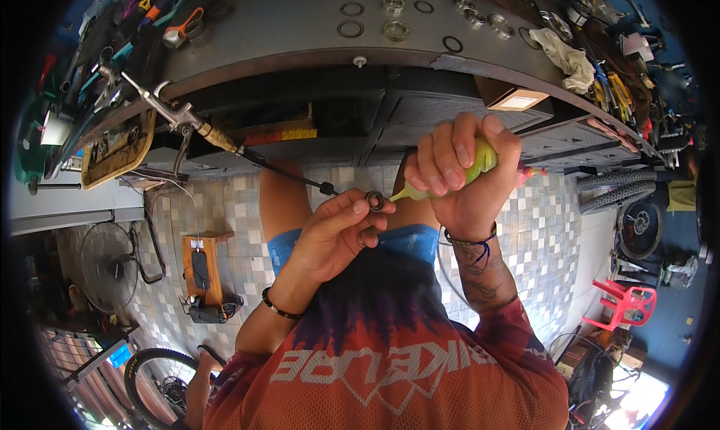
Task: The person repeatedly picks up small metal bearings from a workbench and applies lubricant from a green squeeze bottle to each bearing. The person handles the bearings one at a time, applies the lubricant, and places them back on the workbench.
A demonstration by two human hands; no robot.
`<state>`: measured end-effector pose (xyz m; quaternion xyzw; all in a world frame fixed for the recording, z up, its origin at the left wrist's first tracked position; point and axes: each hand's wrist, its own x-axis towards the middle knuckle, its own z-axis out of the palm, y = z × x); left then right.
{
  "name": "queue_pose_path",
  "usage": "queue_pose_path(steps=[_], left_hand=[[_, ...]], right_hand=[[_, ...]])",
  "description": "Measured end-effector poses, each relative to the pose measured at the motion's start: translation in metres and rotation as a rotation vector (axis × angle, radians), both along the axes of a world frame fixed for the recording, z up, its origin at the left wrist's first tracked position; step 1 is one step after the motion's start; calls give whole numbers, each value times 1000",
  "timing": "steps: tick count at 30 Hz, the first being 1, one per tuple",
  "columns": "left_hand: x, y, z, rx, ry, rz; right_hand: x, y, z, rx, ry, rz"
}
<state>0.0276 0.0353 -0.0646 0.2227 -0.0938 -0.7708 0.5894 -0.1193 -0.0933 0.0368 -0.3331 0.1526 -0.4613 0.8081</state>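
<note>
1. A small, dark, ring-shaped metal bearing [375, 200] is held up above the lap, near the middle of the view; it is pinched between the thumb and fingers of the left hand [341, 231], with the digits drawn in close around its rim.
2. A soft, translucent yellow-green squeeze bottle [482, 162] is gripped in the right hand [474, 193]; the fingers are wrapped around its body, and its narrow pointed nozzle [409, 193] is aimed leftward, its tip just beside the bearing's right edge; whether the two are touching cannot be told.
3. Beyond the hands, a long grey-topped workbench [289, 28] is seen; silver ring-shaped bearings [396, 30] and thin dark flat rings [350, 29] are laid out on it in loose rows; a crumpled cream cloth [562, 58] is placed toward its right end.
4. At the bench's left front, a silver metal air gun with a brass-coloured fitting [180, 116] is seen; a black hose [281, 172] is led from it toward the left hand.
5. Below, a floor of beige and grey checkered tiles [251, 242] is shown; a pinkish-red plastic chair [626, 304] is set at the far right.
</note>
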Motion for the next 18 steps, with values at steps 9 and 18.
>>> queue_pose_path(steps=[9, 18], left_hand=[[-4, 12, 2, -150, 196, 29], [-2, 11, 6, -203, 117, 59]], right_hand=[[4, 8, 5, -211, -79, 162], [6, 0, 25, -323, -109, 306]])
